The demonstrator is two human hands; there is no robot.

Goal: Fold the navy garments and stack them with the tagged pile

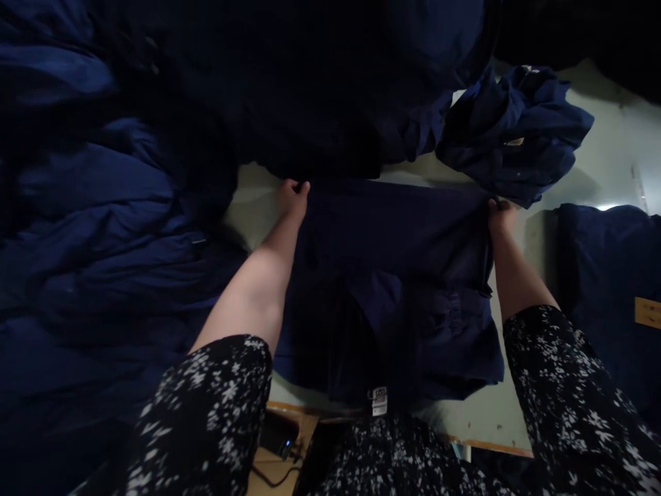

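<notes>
A navy blue garment (392, 234) lies partly folded on the table in front of me, with a white label (379, 401) at its near edge. My left hand (294, 196) pinches its far left corner. At the far right corner, my right hand (500, 215) is closed on the same cloth. Between the two hands the far edge runs nearly straight. Nearer to me the fabric is layered and a flap lies across the middle. Dim light hides the finer folds.
Big heaps of navy cloth (93, 275) fill the left side and the back. A crumpled navy garment (521, 131) lies behind my right hand. On the right is a navy stack (599, 262) with a yellow tag (648, 312). The pale table (480, 420) ends near my body.
</notes>
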